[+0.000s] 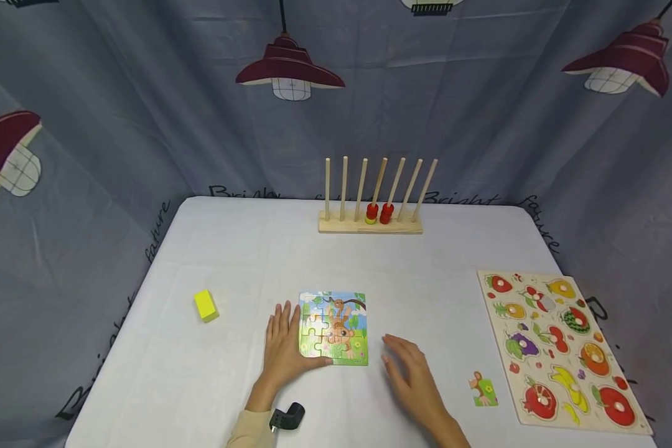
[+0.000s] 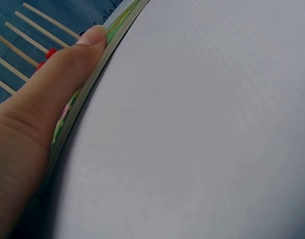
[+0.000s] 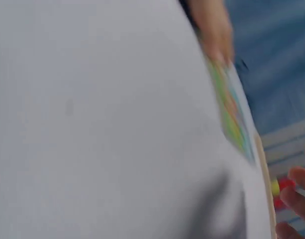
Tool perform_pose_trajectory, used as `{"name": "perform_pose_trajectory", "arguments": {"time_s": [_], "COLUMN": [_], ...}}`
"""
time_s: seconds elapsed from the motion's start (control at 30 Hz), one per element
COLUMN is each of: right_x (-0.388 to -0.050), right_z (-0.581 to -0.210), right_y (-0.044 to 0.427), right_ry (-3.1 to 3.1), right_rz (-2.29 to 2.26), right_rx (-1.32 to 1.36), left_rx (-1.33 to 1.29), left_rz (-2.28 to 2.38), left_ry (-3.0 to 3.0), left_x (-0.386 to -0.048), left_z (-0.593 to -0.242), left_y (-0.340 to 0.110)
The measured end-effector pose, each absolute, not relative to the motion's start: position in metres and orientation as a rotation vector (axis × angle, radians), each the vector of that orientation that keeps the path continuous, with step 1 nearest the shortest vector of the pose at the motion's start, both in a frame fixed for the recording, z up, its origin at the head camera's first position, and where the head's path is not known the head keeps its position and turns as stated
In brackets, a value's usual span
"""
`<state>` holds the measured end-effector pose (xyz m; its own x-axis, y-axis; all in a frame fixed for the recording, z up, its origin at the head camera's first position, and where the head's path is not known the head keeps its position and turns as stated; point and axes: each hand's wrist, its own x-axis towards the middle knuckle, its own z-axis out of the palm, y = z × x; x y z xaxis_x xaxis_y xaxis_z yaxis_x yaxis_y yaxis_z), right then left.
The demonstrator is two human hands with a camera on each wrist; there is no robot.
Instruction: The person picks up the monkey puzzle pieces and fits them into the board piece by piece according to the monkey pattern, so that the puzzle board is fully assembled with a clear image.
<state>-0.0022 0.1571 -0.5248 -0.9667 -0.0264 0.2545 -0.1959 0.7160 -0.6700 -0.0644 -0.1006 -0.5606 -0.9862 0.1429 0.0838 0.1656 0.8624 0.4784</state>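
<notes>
A square jigsaw puzzle (image 1: 344, 326) with a cartoon monkey picture lies flat on the white table. My left hand (image 1: 284, 351) rests beside its left edge, fingers straight. The left thumb (image 2: 75, 62) lies along the puzzle's near edge, touching it in the left wrist view. To the right of the puzzle, my right hand (image 1: 417, 386) is held apart from it with nothing in its loosely bent fingers. A loose jigsaw piece (image 1: 486, 392), green with part of a brown figure, lies farther right. The right wrist view is blurred; a few right fingertips (image 3: 301, 179) show at its edge.
A wooden fruit puzzle board (image 1: 546, 367) lies along the table's right side. At the back stands a wooden peg rack (image 1: 341, 227) with red and yellow beads on two pegs. A yellow block (image 1: 206, 305) sits on the left of the table (image 1: 246, 249).
</notes>
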Motion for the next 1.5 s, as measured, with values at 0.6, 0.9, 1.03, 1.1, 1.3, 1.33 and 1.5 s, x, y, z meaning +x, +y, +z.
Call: {"name": "perform_pose_trajectory", "arguments": {"time_s": [0.6,0.9,1.03,1.1,1.3,1.33,1.5], "right_x": [0.028,0.029,0.026,0.025,0.024,0.024,0.024], "right_z": [-0.521,-0.511,-0.505,-0.503,-0.503,-0.502,-0.497], "right_y": [0.270,0.278,0.284,0.286,0.288,0.288,0.292], "right_ry": [-3.008,-3.170,-3.237,-3.254,-3.221,-3.216,-3.195], "right_rz": [0.745,0.767,0.815,0.846,0.917,0.925,1.063], "right_rx": [-0.915,-1.045,-0.987,-0.990,-1.027,-1.005,-0.935], "left_rx": [-0.244,-0.236,-0.241,-0.240,-0.240,-0.241,-0.246], "left_rz": [-0.770,-0.783,-0.772,-0.769,-0.770,-0.770,-0.768], "left_ry": [-2.982,-2.997,-2.985,-2.984,-3.003,-2.998,-2.979], "left_x": [-0.065,-0.064,-0.064,-0.064,-0.063,-0.063,-0.064], "left_z": [-0.563,-0.562,-0.562,-0.562,-0.563,-0.563,-0.562], "left_y": [-0.099,-0.099,-0.100,-0.100,-0.099,-0.099,-0.100]}}
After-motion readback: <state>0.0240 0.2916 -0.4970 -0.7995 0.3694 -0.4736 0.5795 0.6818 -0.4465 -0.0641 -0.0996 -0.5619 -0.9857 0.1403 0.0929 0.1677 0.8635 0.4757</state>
